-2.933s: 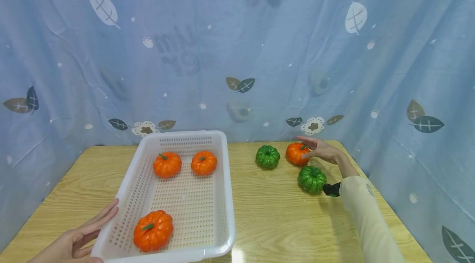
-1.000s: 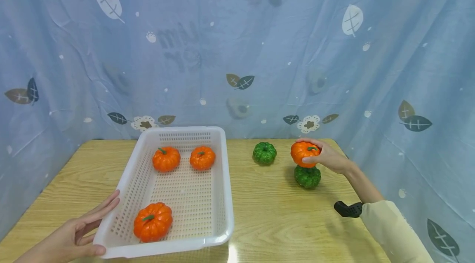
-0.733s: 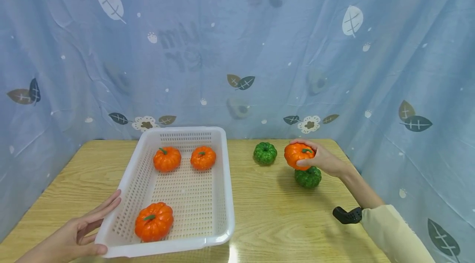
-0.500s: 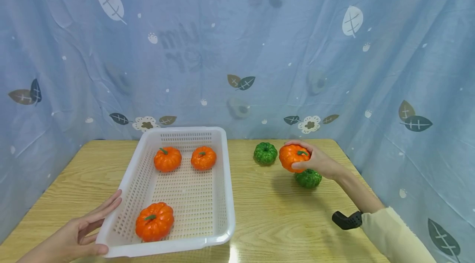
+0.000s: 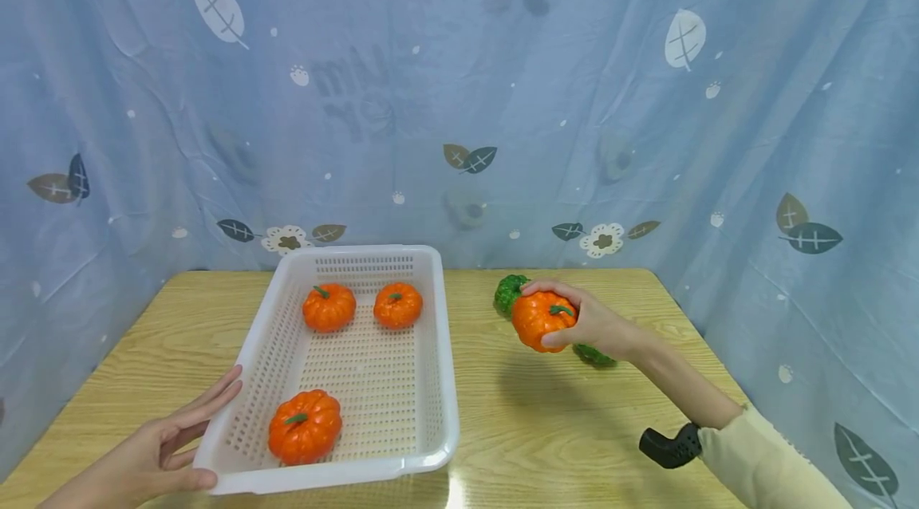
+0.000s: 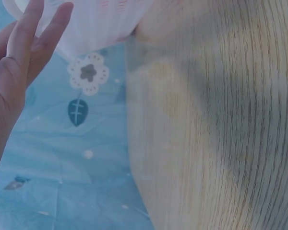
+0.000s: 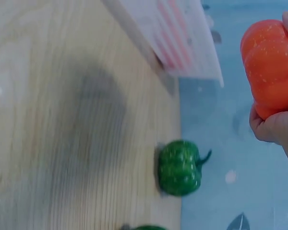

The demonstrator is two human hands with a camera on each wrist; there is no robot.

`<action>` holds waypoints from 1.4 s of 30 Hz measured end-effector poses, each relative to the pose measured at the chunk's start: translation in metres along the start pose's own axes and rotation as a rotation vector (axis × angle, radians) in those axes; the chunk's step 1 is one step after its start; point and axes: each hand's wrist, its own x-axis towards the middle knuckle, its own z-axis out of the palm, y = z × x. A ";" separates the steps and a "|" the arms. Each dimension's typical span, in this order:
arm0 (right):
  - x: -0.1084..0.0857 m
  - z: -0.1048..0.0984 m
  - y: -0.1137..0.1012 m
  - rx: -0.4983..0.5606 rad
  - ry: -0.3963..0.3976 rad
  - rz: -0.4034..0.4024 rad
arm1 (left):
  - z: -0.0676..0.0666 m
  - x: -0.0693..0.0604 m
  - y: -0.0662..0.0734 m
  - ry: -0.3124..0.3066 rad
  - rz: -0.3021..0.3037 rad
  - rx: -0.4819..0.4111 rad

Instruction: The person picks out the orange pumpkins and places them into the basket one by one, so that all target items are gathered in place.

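Note:
An orange toy pumpkin (image 5: pixel 537 324) with a green stem is gripped in my right hand (image 5: pixel 603 327), raised over the table. In the right wrist view, fingers and thumb wrap the side of this pumpkin (image 7: pixel 270 67). One green pumpkin (image 5: pixel 506 295) sits behind it, partly covered; another green pumpkin (image 5: pixel 594 356) is mostly hidden under the hand. My left hand (image 5: pixel 154 451) lies against the near left corner of a white perforated plastic basket (image 5: pixel 450 397), fingers extended along its side wall. Three orange pumpkins rest inside: two at the back, one larger (image 5: pixel 305 429) near the front.
The wooden table (image 5: pixel 531 437) carries the basket on its left half and the green pumpkins toward its back right. A blue patterned curtain (image 5: pixel 402 94) hangs along the back and sides. A black device (image 5: pixel 670 445) juts from the right sleeve.
My right hand has grasped the orange pumpkin at the back right, lifted it over the green one, and carried it left and nearer. My left hand has stayed at the basket.

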 end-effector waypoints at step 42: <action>0.094 0.114 -0.022 0.135 -0.489 -0.127 | 0.006 0.002 0.008 -0.021 0.027 -0.106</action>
